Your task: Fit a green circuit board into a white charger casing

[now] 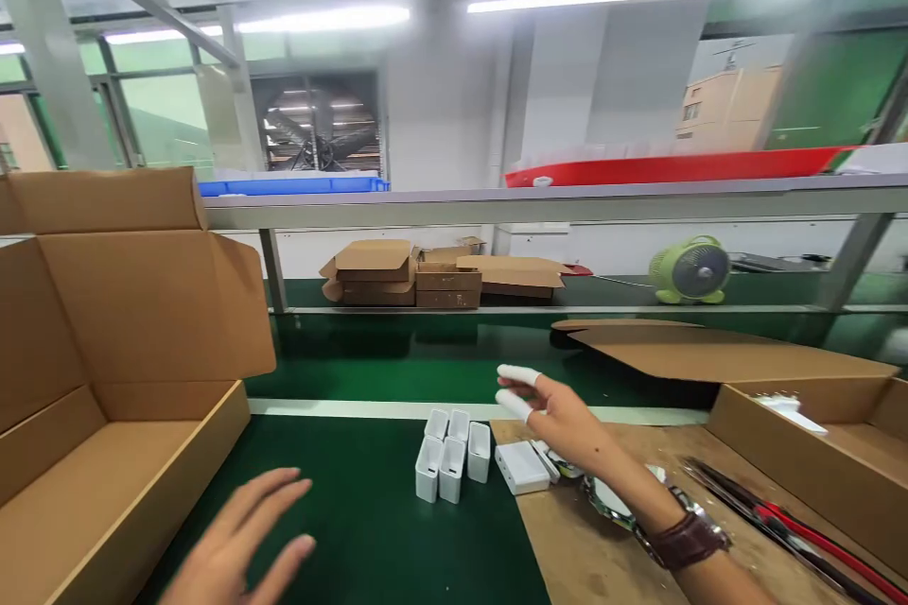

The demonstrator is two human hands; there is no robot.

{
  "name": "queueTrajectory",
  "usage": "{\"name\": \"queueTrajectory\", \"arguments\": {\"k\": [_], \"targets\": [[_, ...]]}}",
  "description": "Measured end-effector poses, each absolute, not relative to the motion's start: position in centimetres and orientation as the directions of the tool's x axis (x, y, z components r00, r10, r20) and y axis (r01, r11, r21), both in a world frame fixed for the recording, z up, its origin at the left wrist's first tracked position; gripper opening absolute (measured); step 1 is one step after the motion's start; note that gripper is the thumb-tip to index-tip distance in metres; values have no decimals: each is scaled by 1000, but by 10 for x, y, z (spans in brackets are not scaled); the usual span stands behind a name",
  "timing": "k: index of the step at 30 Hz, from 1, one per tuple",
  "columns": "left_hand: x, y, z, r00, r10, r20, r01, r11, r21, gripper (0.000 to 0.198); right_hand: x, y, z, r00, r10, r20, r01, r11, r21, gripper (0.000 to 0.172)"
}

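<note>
My left hand (237, 539) hovers low over the green bench, fingers spread and holding nothing, just right of a large open cardboard box (106, 416). My right hand (560, 416) reaches forward above the bench with white cots on two fingertips, fingers apart, nothing in it. It is just above and right of a cluster of several small white plastic cases (450, 454) standing upright. A flat white case (523, 467) lies beside them, under my right hand. A brown watch strap sits on my right wrist.
A cardboard sheet (588, 529) lies under my right forearm, with red-handled tools (794, 525) on it. An open cardboard box (837, 454) stands at the right. Behind run a green belt, small stacked cartons (404, 274), a green fan (691, 269) and a shelf with blue and red trays.
</note>
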State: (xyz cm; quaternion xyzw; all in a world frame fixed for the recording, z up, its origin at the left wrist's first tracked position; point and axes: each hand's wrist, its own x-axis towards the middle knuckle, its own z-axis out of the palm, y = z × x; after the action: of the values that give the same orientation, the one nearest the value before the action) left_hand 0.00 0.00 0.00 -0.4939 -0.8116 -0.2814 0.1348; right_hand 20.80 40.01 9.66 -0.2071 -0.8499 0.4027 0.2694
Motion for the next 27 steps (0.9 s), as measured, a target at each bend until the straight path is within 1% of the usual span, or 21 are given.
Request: {"name": "queueTrajectory", "arguments": {"k": [1, 2, 4, 6, 8, 9, 10, 11, 12, 14, 15, 17, 19, 21, 24, 27], "targets": [[11, 24, 5, -459, 796, 395, 868, 308, 389, 47, 216, 400, 90, -785, 553, 278, 160, 615, -772, 52], [21, 48, 9, -435, 847, 305, 851, 276, 447, 58, 223, 398, 83, -804, 532, 264, 180, 642, -746, 52], [36, 91, 15, -406, 900, 159, 805, 269, 529, 87, 234, 394, 71, -841, 487, 236, 200, 685, -701, 54], [41, 128, 18, -396, 914, 85, 778, 286, 559, 110, 239, 389, 60, -876, 435, 210, 215, 741, -636, 63], [38, 158, 17, -383, 923, 45, 770, 292, 568, 126, 238, 384, 50, -911, 375, 173, 245, 828, -504, 72], [34, 170, 14, -369, 929, 22, 766, 290, 573, 131, 235, 382, 45, -927, 345, 145, 258, 870, -420, 72], [29, 181, 10, -348, 937, -2, 761, 284, 584, 135, 231, 379, 39, -940, 322, 116, 267, 901, -342, 68], [24, 189, 3, -327, 945, -24, 754, 276, 596, 136, 226, 377, 33, -948, 306, 91, 269, 919, -287, 61], [18, 196, -5, -308, 951, -34, 747, 264, 610, 133, 220, 375, 28, -952, 297, 76, 268, 926, -265, 53], [8, 204, -26, -288, 958, 1, 738, 221, 637, 120, 210, 370, 18, -956, 287, 64, 261, 929, -264, 42], [4, 206, -37, -289, 956, 45, 738, 193, 647, 111, 206, 369, 14, -958, 281, 65, 254, 928, -272, 41], [-1, 207, -58, -306, 940, 153, 746, 136, 652, 94, 203, 368, 13, -961, 269, 59, 243, 930, -274, 46], [-3, 204, -73, -332, 913, 236, 755, 107, 647, 83, 209, 372, 18, -959, 281, 44, 259, 927, -271, 60], [-1, 201, -80, -372, 885, 281, 762, 118, 637, 82, 222, 381, 28, -946, 324, 13, 310, 915, -257, 73], [4, 198, -79, -437, 842, 316, 757, 155, 635, 85, 245, 398, 44, -925, 376, -56, 379, 902, -209, 77], [9, 198, -76, -471, 817, 334, 743, 163, 650, 83, 255, 411, 49, -927, 355, -124, 371, 914, -161, 83]]}}
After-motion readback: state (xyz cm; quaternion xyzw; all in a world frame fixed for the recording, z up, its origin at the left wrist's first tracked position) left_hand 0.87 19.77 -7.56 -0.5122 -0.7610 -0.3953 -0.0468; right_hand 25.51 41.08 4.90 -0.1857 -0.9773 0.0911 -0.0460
